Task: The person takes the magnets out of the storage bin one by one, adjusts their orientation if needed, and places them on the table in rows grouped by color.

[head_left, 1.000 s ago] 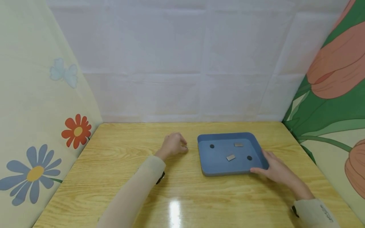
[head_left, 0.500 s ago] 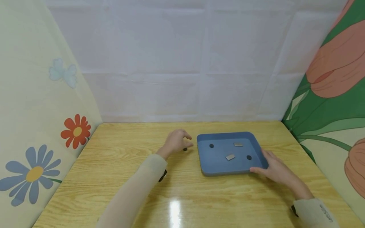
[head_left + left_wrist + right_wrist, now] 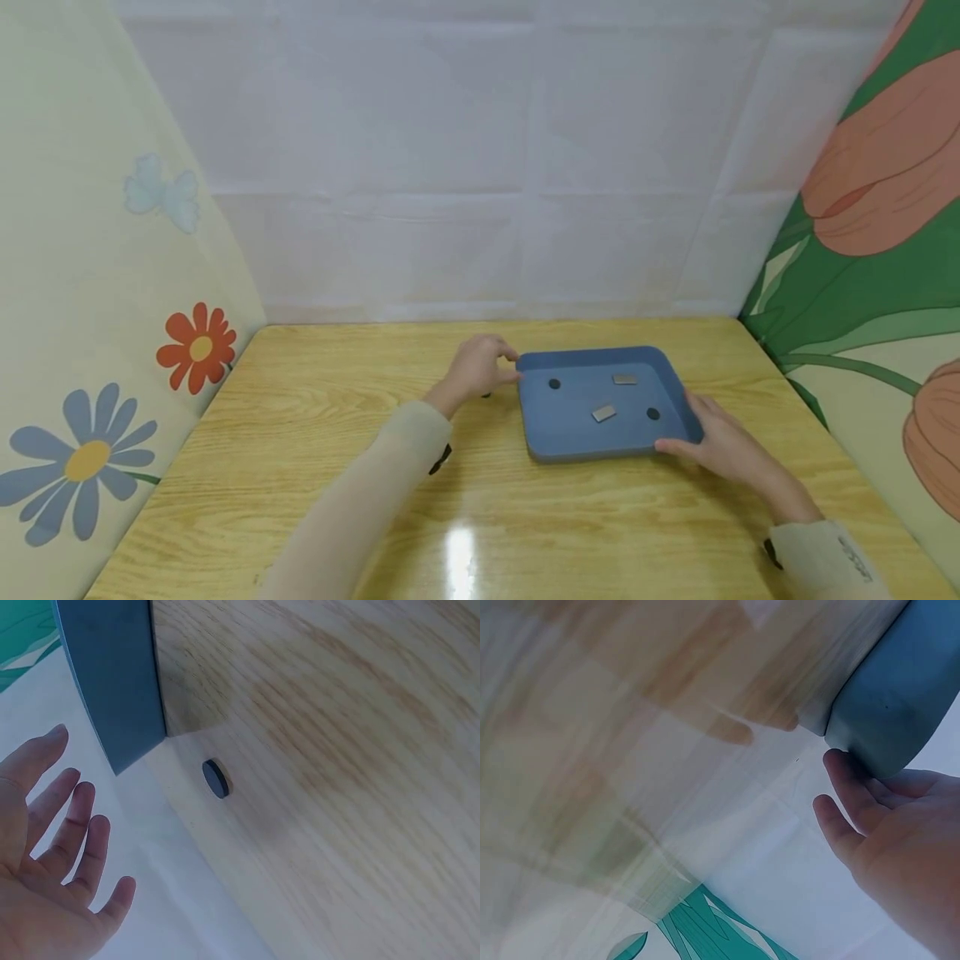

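A shallow blue tray (image 3: 573, 433) lies on the table. Inside it are two black discs, one at the left (image 3: 555, 384) and one at the right (image 3: 653, 413), and two small silvery rectangular pieces, a front one (image 3: 603, 413) and a back one (image 3: 624, 379). My left hand (image 3: 478, 367) is at the tray's left rim, fingers relaxed and holding nothing; whether they touch it I cannot tell. Below that hand, another black disc (image 3: 216, 778) lies on the tabletop near the tray's corner. My right hand (image 3: 722, 442) holds the tray's near right corner, thumb at the front, fingers along the side.
The wood-grain table (image 3: 337, 508) ends at a white sheet (image 3: 420, 208) at the back. Cloths with printed flowers hang at the left (image 3: 60, 250) and right (image 3: 885, 308).
My left hand has let go of a black disc, which stays on the tabletop, and has moved right to the tray's left rim. The right hand keeps its place at the tray corner.
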